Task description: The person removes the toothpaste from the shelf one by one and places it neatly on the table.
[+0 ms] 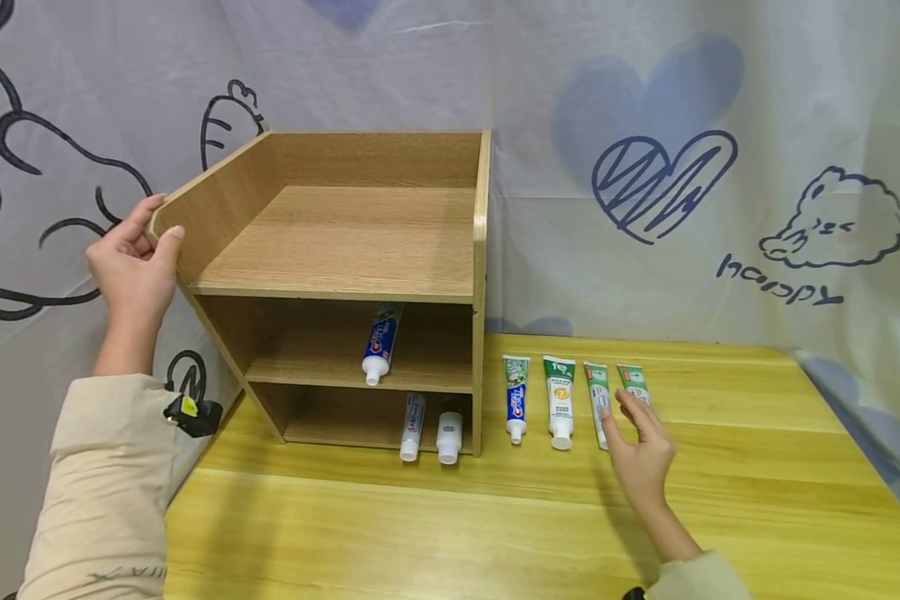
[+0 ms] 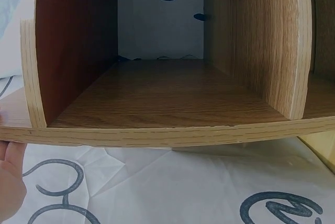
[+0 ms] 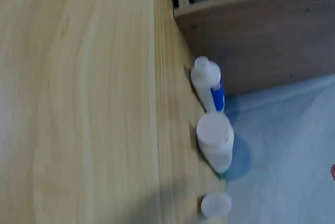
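Note:
My left hand (image 1: 137, 258) grips the front corner of the wooden shelf's (image 1: 345, 237) left side panel, thumb on the inner face and fingers outside; its fingers also show at the left edge of the left wrist view. My right hand (image 1: 641, 450) is over the table with thumb and fingers apart, holding nothing. It overlaps the lower part of a green and white toothpaste tube (image 1: 633, 377). The thumb tip is close to another slim green and white tube (image 1: 597, 387). Further left lie a wider green and white tube (image 1: 561, 404) and a blue and green tube (image 1: 517, 400).
A blue toothpaste tube (image 1: 382, 340) lies on the shelf's middle level, cap forward. The bottom level holds a silvery tube (image 1: 413, 423) and a white tube (image 1: 448, 433), caps jutting out. The yellow wooden table (image 1: 390, 533) meets a drawn-on curtain (image 1: 540, 167) behind.

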The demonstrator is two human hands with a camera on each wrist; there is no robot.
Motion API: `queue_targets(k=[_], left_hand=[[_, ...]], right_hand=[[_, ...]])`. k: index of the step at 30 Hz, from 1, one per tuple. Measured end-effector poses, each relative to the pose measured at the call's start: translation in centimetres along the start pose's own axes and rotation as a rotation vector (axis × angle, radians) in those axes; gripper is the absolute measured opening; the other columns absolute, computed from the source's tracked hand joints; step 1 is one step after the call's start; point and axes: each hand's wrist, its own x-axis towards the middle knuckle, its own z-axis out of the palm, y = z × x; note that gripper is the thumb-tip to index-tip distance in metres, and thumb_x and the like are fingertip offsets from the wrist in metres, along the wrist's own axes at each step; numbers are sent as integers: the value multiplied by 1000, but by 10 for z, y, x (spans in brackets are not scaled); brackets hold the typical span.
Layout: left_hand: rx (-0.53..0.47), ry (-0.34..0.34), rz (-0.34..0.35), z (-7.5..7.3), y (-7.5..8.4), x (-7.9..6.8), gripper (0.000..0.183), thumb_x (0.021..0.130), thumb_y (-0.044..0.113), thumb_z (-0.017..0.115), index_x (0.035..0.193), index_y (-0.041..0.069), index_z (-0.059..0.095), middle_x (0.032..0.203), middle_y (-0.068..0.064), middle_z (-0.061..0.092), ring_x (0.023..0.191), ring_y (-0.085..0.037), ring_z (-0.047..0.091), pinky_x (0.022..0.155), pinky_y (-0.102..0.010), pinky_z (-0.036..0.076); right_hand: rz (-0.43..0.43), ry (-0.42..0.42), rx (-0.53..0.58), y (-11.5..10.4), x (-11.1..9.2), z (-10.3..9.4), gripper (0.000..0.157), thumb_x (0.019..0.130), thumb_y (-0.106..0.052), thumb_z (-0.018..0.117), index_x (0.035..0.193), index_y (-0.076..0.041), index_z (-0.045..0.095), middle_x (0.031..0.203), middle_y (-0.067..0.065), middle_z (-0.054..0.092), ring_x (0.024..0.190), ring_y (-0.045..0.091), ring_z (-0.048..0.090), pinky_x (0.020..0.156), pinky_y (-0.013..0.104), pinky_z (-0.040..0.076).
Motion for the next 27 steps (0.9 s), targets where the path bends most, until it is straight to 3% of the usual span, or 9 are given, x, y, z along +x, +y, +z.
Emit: queue_targets(k=[6, 13, 27], left_hand=[[34, 0, 15, 0, 0, -1, 34, 81, 0, 61, 112, 10, 68, 84, 16, 67, 68, 10, 61, 59, -3, 47], [-26, -1, 10, 1, -1, -1, 34, 80, -3, 61, 111, 7, 68, 83, 13, 68, 67, 7, 62, 58, -4, 48], [-39, 4, 36, 1, -1, 1, 33, 79, -5, 60, 109, 6, 68, 72, 19, 64, 63, 8, 61, 55, -3, 47]], right_hand=[[22, 2, 63, -16, -5, 7, 34, 67, 23, 65, 100, 17, 62, 101, 35, 60, 101, -7, 57, 84, 9, 48], [25, -9, 82, -31, -12, 17, 39, 66, 21, 66, 104, 15, 62, 108, 27, 62, 105, -5, 57, 87, 11, 48], [47, -75, 119, -61, -22, 41, 40, 70, 15, 68, 109, 10, 62, 108, 30, 61, 111, 1, 56, 92, 12, 45]])
